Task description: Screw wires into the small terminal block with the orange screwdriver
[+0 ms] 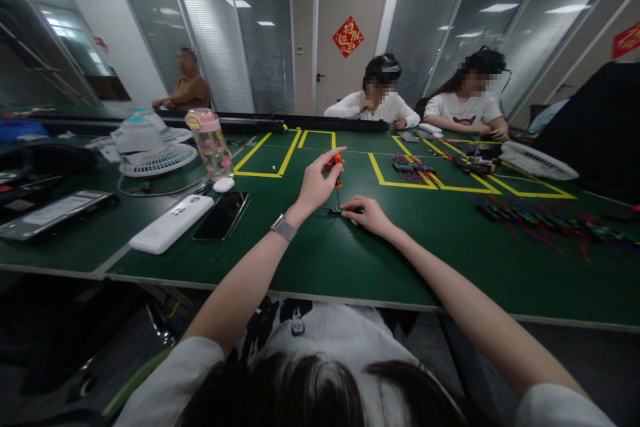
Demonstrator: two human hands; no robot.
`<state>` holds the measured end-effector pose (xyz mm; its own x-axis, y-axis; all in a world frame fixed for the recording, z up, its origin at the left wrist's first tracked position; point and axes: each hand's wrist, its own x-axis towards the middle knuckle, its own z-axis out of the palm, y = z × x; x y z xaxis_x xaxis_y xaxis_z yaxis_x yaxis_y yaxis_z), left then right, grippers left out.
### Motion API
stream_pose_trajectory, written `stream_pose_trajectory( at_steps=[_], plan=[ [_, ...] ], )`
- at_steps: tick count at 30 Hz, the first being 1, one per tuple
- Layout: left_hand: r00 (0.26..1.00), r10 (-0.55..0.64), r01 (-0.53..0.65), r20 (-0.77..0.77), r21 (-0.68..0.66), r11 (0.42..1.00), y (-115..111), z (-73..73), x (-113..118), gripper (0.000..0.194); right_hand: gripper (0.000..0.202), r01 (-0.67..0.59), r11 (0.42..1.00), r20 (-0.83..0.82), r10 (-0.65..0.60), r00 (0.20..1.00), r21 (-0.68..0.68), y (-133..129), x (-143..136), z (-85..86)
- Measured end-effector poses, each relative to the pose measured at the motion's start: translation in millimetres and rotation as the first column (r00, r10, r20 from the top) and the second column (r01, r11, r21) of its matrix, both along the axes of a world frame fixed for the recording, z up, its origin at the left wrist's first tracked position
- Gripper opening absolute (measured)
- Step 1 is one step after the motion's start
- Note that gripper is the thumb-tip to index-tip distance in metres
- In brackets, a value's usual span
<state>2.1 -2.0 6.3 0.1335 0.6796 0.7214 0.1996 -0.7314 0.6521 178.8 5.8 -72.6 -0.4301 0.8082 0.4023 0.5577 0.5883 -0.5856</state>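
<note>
My left hand (pixel 320 179) is closed round the orange and black handle of a screwdriver (pixel 339 173). The screwdriver stands nearly upright, its thin shaft pointing down at a small green circuit board (pixel 335 211) on the table. Whether its tip sits in a screw is too small to tell. Thin wires run off the board's left side. At the board's right end, the fingertips of my right hand (pixel 367 215) press on its edge and hold it against the tabletop.
Left of my arms lie a black phone (pixel 221 215), a white power bank (pixel 173 223), a pink-lided bottle (pixel 210 143) and a white fan (pixel 150 147). Wired circuit boards (pixel 555 220) are heaped at right, with another bundle (pixel 413 169) inside yellow tape. People sit across the green table (pixel 300 267).
</note>
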Motion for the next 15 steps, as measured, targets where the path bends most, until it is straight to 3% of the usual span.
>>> stream_pose_trajectory(
  at_steps=[5,8,11,15],
  plan=[
    [0.96,0.266,-0.245,-0.086,0.201,0.949,-3.1,-0.7,-0.2,0.017,0.019,0.009,1.0,0.001,-0.009,1.0,-0.009,-0.6,-0.5,1.0],
    [0.936,0.327,-0.286,-0.13,0.26,0.922,-3.9,-2.3,0.5,0.019,0.018,0.008,1.0,-0.003,-0.008,1.0,-0.013,-1.0,-1.0,1.8],
    [0.956,0.247,-0.207,-0.156,0.236,0.949,-3.8,-3.1,1.8,0.031,0.018,0.008,1.0,-0.007,-0.008,1.0,-0.016,-0.8,-1.1,1.6],
    [0.996,0.012,-0.005,-0.088,0.082,0.997,-0.6,-3.3,2.3,0.045,0.02,0.012,1.0,-0.014,-0.012,1.0,-0.008,0.6,-0.8,-0.5]
  ],
)
